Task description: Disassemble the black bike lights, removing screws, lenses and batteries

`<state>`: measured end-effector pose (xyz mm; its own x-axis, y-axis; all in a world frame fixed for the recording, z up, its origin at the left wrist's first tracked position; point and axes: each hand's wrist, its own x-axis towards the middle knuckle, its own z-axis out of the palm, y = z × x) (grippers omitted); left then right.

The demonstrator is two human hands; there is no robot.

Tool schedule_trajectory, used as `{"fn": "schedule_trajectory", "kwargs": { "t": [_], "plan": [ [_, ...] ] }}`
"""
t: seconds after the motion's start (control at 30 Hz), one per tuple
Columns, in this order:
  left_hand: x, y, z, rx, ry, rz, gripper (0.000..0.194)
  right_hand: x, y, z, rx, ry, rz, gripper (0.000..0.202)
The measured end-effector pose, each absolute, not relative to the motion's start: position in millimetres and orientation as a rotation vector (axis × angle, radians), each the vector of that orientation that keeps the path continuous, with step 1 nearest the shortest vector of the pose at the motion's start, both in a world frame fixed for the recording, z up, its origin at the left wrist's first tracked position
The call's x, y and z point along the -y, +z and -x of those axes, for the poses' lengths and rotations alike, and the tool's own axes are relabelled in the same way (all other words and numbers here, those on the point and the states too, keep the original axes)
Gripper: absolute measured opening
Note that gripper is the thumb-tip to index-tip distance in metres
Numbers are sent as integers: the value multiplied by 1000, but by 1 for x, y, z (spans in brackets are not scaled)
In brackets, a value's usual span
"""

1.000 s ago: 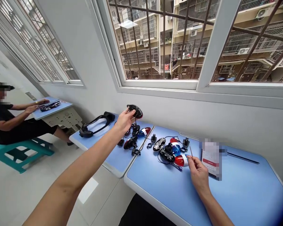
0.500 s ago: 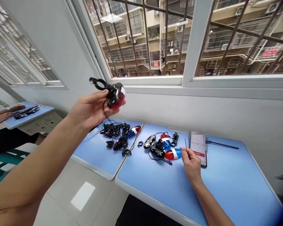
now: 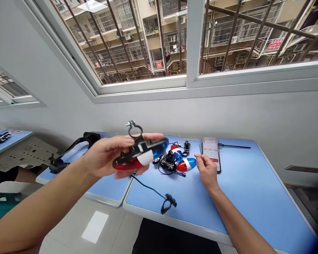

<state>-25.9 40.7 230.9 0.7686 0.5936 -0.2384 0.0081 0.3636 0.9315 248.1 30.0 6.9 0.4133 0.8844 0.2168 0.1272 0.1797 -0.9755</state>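
Observation:
My left hand [image 3: 102,155] is closed around a red, white and blue bicycle light [image 3: 145,158], raised above the tables. Its black clamp ring [image 3: 135,131] points upward. From the light a thin black cable hangs to a small button unit with a clamp [image 3: 169,203], dangling over the table's front. My right hand [image 3: 208,171] pinches a thin upright rod [image 3: 200,149] beside the phone; its lower end is hidden in the fingers. Left of that hand lie a red-and-blue lens cover [image 3: 187,164], another such cover [image 3: 176,152], and a black opened light body [image 3: 168,164].
A phone [image 3: 210,150] showing a timer lies on the blue table [image 3: 243,197], with a thin black stick [image 3: 235,146] behind it. A black strap-like object [image 3: 58,164] rests on the left table. Window and wall rise behind. Another person's arm [image 3: 29,175] shows at far left.
My left hand has come down and right, turning the light so its coloured side shows lengthwise. The button unit now hangs over the near table. The view has shifted right.

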Motion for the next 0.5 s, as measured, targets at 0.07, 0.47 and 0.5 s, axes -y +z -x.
{"fn": "schedule_trajectory", "kwargs": {
  "t": [0.07,0.47,0.5],
  "plan": [
    [-38,226,17,-643,327,-1213,64,-29,9,-247,1036,713,1285,46],
    [-48,86,-28,-687,-56,-1697,59,-25,15,-246,1082,803,1257,42],
    [-47,75,-30,-690,-35,-1741,58,-25,15,-246,1087,820,1263,42]
  ]
}}
